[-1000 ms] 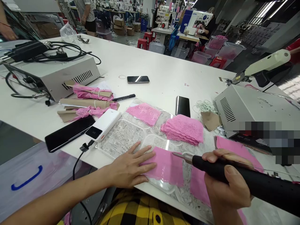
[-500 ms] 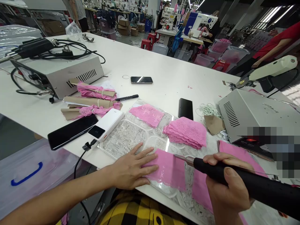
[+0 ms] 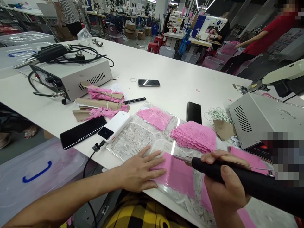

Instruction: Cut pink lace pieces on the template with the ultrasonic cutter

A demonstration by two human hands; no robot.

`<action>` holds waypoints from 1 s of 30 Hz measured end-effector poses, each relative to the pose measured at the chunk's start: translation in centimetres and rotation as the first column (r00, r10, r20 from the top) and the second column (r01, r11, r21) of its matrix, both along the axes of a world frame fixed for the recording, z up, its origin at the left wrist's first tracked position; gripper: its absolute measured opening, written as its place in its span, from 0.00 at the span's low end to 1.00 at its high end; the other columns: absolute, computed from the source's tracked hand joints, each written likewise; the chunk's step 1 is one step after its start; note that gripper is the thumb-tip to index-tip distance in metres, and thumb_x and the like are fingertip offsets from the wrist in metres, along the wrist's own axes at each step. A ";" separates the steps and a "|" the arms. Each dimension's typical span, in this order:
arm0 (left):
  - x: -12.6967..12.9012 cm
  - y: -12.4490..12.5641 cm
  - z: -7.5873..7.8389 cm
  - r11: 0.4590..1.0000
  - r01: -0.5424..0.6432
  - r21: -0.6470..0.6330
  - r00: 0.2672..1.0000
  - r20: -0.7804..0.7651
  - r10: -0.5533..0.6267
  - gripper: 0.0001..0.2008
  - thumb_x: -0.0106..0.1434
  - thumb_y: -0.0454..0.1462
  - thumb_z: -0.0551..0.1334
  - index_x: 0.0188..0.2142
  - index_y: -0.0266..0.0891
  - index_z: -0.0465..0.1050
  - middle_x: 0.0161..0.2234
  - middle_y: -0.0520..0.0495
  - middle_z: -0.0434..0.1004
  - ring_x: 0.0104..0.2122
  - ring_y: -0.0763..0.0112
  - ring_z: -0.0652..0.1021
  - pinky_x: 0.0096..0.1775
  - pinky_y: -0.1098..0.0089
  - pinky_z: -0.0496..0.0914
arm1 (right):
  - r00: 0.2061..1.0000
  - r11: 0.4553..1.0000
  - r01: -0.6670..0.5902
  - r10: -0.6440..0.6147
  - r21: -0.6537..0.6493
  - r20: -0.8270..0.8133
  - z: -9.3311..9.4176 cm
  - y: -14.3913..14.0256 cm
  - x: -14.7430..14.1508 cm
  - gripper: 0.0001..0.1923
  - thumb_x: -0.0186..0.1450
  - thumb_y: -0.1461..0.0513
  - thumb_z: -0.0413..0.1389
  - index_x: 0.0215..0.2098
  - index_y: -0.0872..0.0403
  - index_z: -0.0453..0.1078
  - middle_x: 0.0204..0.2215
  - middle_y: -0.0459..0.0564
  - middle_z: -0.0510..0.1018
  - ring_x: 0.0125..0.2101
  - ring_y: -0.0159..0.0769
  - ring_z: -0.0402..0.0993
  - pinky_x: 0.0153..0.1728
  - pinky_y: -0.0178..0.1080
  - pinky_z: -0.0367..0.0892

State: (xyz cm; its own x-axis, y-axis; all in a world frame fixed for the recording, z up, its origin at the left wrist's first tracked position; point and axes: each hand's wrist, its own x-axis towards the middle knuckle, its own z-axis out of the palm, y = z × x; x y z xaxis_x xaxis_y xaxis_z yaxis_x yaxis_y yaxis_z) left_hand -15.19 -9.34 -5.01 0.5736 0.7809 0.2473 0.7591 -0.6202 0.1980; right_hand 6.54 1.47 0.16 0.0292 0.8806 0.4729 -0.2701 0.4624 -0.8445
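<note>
My left hand (image 3: 140,169) lies flat with spread fingers on the left edge of a pink lace-edged fabric piece (image 3: 179,175). That piece rests on a clear, marble-patterned plastic board (image 3: 133,139). Wrapped in my right hand (image 3: 228,183) is a black-handled handheld cutter (image 3: 213,171), its thin metal tip at the fabric's top edge, a little right of my left fingertips. Beyond it sits a stack of pink lace pieces (image 3: 194,136), with a single pink lace piece (image 3: 155,117) to its left. More pink fabric (image 3: 206,198) lies partly hidden behind my right hand.
A white power bank (image 3: 116,125) and a black phone (image 3: 82,133) lie left of the board. Bundled pink lace (image 3: 104,110) and a grey control box (image 3: 80,76) stand behind them. Another grey box (image 3: 263,117) is at right. A person in red (image 3: 268,34) stands beyond the table.
The cutter's tip has moved left along the fabric's top edge, closer to my left hand. My left hand stays on the fabric. The view has shifted slightly; the person in red shows more fully.
</note>
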 end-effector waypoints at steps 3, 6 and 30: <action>0.0 0.0 0.0 1.000 0.002 -0.006 1.000 0.002 -0.002 0.24 0.69 0.49 0.55 0.60 0.42 0.64 0.64 0.40 0.59 0.66 0.50 0.56 0.64 0.43 0.46 | 1.000 1.000 -0.008 0.008 0.011 0.014 -0.2 0.0 0.0 0.06 0.55 0.64 0.54 0.32 0.54 0.68 0.29 0.47 0.73 0.24 0.32 0.69 0.27 0.42 0.69; 0.0 -0.1 0.0 1.000 -0.002 -0.013 1.000 0.001 0.002 0.24 0.69 0.49 0.54 0.60 0.42 0.64 0.65 0.41 0.59 0.66 0.51 0.56 0.65 0.43 0.46 | 1.000 1.000 -0.011 0.010 0.019 0.028 -0.4 0.1 0.1 0.05 0.55 0.64 0.54 0.32 0.54 0.68 0.29 0.47 0.73 0.24 0.32 0.69 0.27 0.42 0.69; -1.5 -3.6 -0.7 0.987 -0.052 0.153 0.997 0.065 0.042 0.20 0.70 0.44 0.54 0.56 0.36 0.67 0.60 0.41 0.67 0.66 0.58 0.57 0.67 0.50 0.43 | 0.995 0.991 -0.102 0.101 -0.085 -0.009 -0.4 -1.6 -1.8 0.07 0.52 0.63 0.53 0.30 0.54 0.68 0.28 0.45 0.72 0.23 0.32 0.67 0.25 0.43 0.68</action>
State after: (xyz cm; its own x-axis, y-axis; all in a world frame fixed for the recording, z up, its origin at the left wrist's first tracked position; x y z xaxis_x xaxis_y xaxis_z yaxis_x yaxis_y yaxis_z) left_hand -16.69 -12.92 -5.71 0.5170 0.7562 0.4010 0.7774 -0.6109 0.1499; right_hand 4.71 -0.13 -0.21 -0.0603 0.9164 0.3957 -0.3159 0.3585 -0.8784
